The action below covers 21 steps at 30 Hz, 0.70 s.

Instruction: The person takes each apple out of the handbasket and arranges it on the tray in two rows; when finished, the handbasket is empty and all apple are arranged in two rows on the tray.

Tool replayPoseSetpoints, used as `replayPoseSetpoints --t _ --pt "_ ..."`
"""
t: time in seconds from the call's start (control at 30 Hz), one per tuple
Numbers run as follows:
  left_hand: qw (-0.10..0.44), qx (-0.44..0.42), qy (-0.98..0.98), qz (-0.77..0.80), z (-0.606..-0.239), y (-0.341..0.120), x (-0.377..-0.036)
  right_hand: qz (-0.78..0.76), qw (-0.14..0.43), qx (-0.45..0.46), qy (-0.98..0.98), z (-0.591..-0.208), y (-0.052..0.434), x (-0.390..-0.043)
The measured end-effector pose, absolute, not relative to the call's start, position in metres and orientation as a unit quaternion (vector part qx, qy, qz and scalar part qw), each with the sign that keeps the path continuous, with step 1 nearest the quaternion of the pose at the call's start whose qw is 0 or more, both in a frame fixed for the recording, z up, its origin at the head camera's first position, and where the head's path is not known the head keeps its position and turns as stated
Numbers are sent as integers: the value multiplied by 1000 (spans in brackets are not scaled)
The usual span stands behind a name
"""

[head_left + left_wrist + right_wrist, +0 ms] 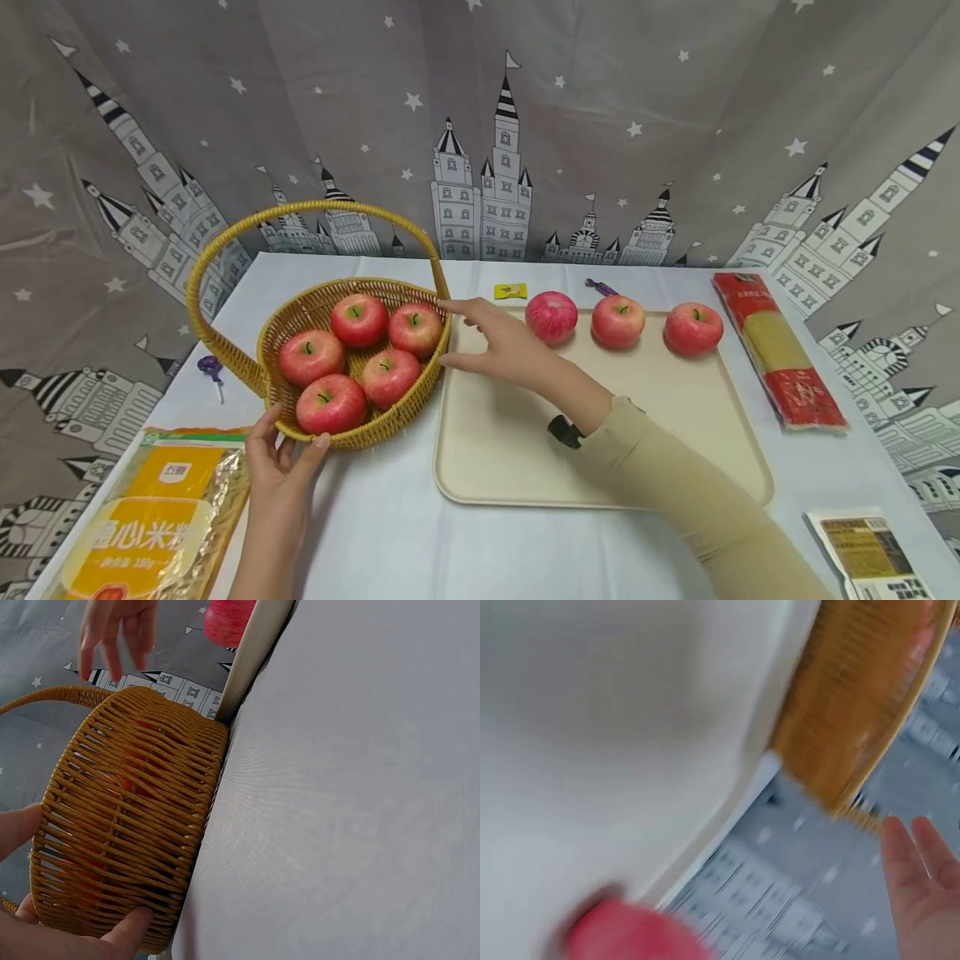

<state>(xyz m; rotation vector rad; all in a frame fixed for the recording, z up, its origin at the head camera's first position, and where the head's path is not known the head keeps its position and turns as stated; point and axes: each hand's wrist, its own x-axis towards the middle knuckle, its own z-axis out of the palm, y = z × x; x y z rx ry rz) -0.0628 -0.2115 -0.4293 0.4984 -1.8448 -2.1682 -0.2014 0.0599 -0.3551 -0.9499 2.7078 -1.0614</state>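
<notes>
Five apples (360,350) are held in a wicker basket (273,329) that stands on the white tablecloth (390,533), just left of a cream tray (525,450) and touching its near-left edge. The basket is steadied from the front by the left hand (281,475): the thumb is pressed against the woven wall on one side and the fingers are laid against the lower rim on the other, a loose clasp rather than a tight one, as is seen also in the left wrist view (71,941). The right hand (498,346) is stretched out above the tray's left part, with fingers spread and relaxed; its index fingertip is at the basket's rim, though contact cannot be told. Nothing is held in it. The right wrist view is blurred, and only the open palm (922,889) beside the basket is made out.

Three more apples (618,321) are set in a row along the tray's far edge. A yellow packet (150,521) printed with Chinese characters and "350g" is laid at the near left. A red and yellow packet (776,350) lies right of the tray; its writing is too small to be read, as is that on the dark label (870,554) at the near right.
</notes>
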Motion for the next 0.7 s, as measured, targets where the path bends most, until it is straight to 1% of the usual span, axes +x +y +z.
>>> replayPoseSetpoints --t 0.17,0.3,0.47,0.7 --pt "117 181 -632 -744 -428 -211 -63 -244 73 -380 889 -354 13 -198" --pt "116 184 -630 -746 -428 -211 -61 -148 83 -400 901 -359 -19 -197" --pt "117 184 -632 -744 -428 -210 -59 -79 100 -383 915 -362 -44 -195" --pt "130 168 -623 -753 -428 -209 -62 -68 73 -354 930 -365 -52 -197"
